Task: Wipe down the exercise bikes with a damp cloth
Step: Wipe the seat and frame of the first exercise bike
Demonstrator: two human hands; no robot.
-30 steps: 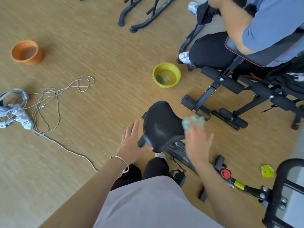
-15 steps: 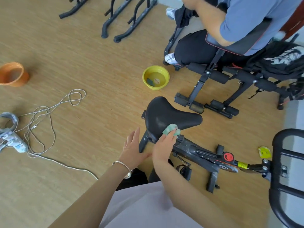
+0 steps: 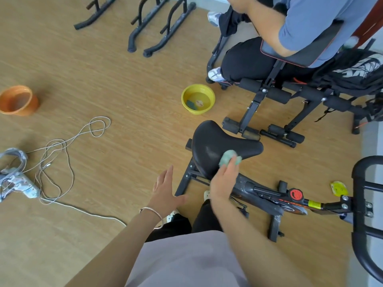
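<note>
A black exercise bike (image 3: 259, 195) lies low in front of me, its black saddle (image 3: 215, 146) pointing right. My right hand (image 3: 224, 181) presses a small pale green cloth (image 3: 229, 158) onto the near side of the saddle; whether my fingers curl round the cloth I cannot tell. My left hand (image 3: 165, 191) hovers to the left of the saddle post with fingers spread, holding nothing. The bike's black handlebar (image 3: 360, 204) curves at the right edge.
A yellow bowl (image 3: 198, 98) of water sits on the wooden floor beyond the saddle. A person sits on a black weight bench (image 3: 286, 96) at the upper right. An orange bowl (image 3: 17, 100), loose cables (image 3: 62, 154) and black stands (image 3: 153, 23) lie further off.
My right hand with the cloth swept from the saddle's nose to its near rear edge, then forward again along the near side. My left hand drew slightly away from the saddle.
</note>
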